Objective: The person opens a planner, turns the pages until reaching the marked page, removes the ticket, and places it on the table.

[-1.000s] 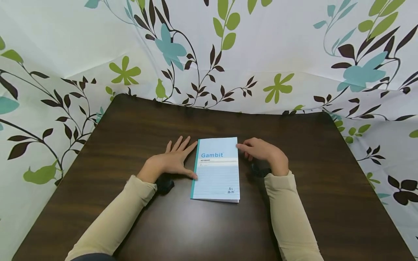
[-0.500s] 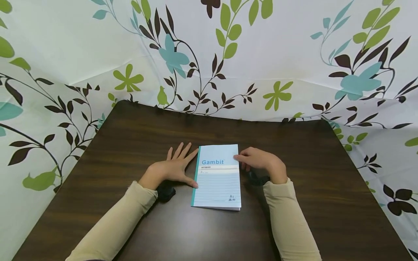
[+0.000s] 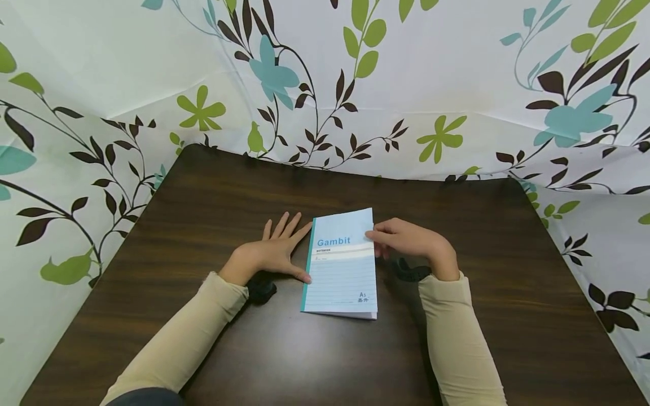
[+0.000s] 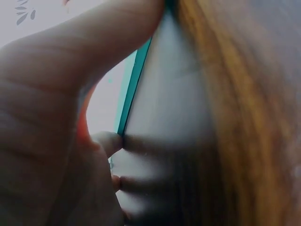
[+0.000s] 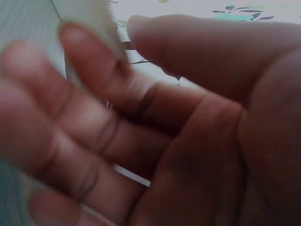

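A pale blue notebook (image 3: 341, 282) with "Gambit" on its cover and a teal spine lies on the dark wooden table, its right side lifted a little. My left hand (image 3: 269, 255) spreads its fingers along the spine, with thumb and index fingertip at that edge. In the left wrist view, the teal spine (image 4: 135, 77) shows past the thumb. At the notebook's right edge, my right hand (image 3: 406, 238) pinches the sheets, thumb on the cover and the other fingers curled behind. The right wrist view has the raised notebook edge (image 5: 91, 21) between thumb and index finger, blurred.
The brown wood-grain table (image 3: 284, 355) stretches out on all sides of the notebook. Behind it hangs a white curtain (image 3: 315, 67) printed with leaves and flowers, meeting the table's far edge. Dark wrist devices (image 3: 261, 288) sit under both wrists.
My right thumb has come farther over the cover, and the notebook's right edge has risen slightly. The left hand keeps its place at the spine. The head view has shifted a little.
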A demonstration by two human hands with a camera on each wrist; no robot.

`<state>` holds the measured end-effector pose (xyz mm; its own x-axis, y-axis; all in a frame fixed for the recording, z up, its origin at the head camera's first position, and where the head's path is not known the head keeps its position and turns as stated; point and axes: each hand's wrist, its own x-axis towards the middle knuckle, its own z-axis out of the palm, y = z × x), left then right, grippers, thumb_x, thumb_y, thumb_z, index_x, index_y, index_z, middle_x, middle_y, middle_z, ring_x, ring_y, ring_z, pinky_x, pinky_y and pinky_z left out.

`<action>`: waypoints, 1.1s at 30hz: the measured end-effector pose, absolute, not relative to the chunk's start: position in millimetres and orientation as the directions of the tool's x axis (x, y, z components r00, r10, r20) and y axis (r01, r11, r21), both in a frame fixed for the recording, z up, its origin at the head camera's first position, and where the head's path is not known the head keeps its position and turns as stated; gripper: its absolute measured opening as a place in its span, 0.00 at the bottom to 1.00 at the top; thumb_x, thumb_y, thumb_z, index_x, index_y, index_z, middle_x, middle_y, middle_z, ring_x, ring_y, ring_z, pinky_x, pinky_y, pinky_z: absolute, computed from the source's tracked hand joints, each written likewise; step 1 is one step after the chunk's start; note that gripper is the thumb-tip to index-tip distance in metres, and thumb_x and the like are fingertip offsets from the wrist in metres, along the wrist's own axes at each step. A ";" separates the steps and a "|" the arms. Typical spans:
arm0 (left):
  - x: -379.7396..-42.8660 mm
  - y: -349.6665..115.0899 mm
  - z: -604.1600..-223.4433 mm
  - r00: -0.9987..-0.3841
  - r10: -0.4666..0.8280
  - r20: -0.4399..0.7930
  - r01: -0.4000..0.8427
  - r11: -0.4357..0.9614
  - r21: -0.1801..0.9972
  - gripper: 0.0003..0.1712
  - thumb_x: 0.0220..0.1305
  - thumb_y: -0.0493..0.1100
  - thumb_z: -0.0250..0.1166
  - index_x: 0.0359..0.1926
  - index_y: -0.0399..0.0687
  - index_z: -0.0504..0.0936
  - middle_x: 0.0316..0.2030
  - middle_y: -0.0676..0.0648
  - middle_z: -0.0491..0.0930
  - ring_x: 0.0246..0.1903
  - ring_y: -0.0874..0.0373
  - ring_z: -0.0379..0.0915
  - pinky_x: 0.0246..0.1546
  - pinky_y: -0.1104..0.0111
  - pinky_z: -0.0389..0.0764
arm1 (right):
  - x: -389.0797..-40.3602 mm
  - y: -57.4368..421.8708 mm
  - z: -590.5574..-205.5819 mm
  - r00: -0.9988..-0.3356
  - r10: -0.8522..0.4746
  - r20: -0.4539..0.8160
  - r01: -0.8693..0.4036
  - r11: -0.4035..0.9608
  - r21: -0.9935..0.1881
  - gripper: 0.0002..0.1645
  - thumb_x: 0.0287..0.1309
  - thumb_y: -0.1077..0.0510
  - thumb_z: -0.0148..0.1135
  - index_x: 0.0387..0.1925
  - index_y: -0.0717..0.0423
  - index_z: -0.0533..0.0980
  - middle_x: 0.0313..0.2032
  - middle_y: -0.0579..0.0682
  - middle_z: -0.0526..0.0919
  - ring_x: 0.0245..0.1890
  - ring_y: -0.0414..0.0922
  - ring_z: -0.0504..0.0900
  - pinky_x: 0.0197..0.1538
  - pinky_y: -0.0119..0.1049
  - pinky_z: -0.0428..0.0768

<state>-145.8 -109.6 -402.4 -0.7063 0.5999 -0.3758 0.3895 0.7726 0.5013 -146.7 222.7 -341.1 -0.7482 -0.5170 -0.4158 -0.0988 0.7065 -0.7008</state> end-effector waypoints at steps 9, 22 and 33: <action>-150.8 -108.3 -402.2 -0.709 0.606 -0.360 0.405 0.768 0.497 0.76 0.53 0.75 0.73 0.85 0.58 0.33 0.83 0.42 0.19 0.82 0.38 0.10 0.76 0.33 0.20 | -147.3 217.0 -332.7 -0.755 -0.579 -0.308 -0.155 0.613 -0.775 0.23 0.81 0.47 0.50 0.34 0.55 0.80 0.29 0.53 0.81 0.35 0.58 0.82 0.44 0.46 0.79; -154.7 -109.9 -407.4 -0.698 0.603 -0.387 0.362 0.763 0.535 0.72 0.55 0.87 0.57 0.85 0.62 0.33 0.83 0.46 0.18 0.81 0.43 0.06 0.76 0.37 0.17 | -141.9 192.3 -327.3 -0.738 -0.652 -0.173 -0.238 0.491 -0.838 0.18 0.83 0.48 0.46 0.45 0.53 0.79 0.36 0.53 0.84 0.41 0.55 0.81 0.52 0.58 0.78; -160.9 -115.1 -415.6 -0.706 0.580 -0.406 0.311 0.770 0.558 0.60 0.60 0.89 0.16 0.85 0.66 0.37 0.84 0.51 0.21 0.82 0.47 0.09 0.78 0.40 0.17 | -132.9 162.0 -334.0 -0.647 -0.738 -0.192 -0.271 0.458 -0.847 0.19 0.83 0.50 0.46 0.58 0.54 0.77 0.50 0.58 0.85 0.44 0.47 0.85 0.56 0.58 0.80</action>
<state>-160.9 -115.1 -415.6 -0.7062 0.5798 -0.4064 0.3107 0.7695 0.5579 -132.9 162.0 -334.0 -0.6474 -0.7377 -0.1915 -0.2711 0.4577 -0.8468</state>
